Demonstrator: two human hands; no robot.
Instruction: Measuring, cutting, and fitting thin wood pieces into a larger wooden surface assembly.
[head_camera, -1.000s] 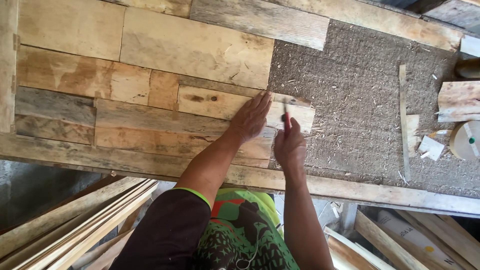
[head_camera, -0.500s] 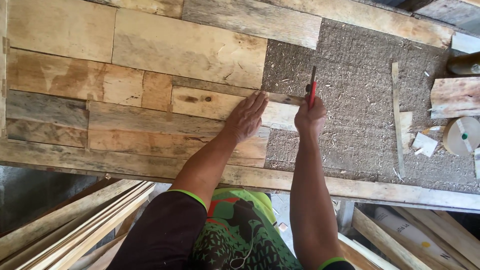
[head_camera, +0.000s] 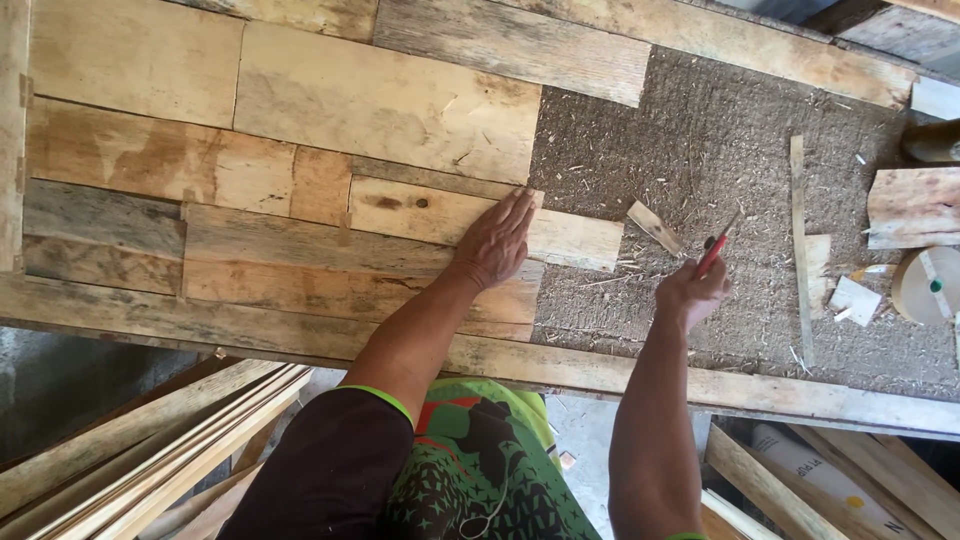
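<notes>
My left hand (head_camera: 497, 240) lies flat, fingers spread, on a pale wooden plank (head_camera: 470, 215) that is fitted among other planks on a large panel (head_camera: 250, 170). My right hand (head_camera: 688, 292) is off to the right over the rough fibre board (head_camera: 720, 170), gripping a red-handled knife (head_camera: 715, 250) that points up and away. A small wood offcut (head_camera: 655, 227) lies on the fibre board just past the plank's right end, between my two hands.
A thin wooden strip (head_camera: 798, 230), small scraps (head_camera: 852, 298), a short board (head_camera: 915, 208) and a tape roll (head_camera: 928, 285) lie at the right. A wooden frame rail (head_camera: 700, 385) runs along the near edge. Long slats (head_camera: 150, 450) are stacked below left.
My right hand has moved away from the plank's right end to the right and toward me with the knife. A small offcut now lies loose by the plank end. My left hand stays put.
</notes>
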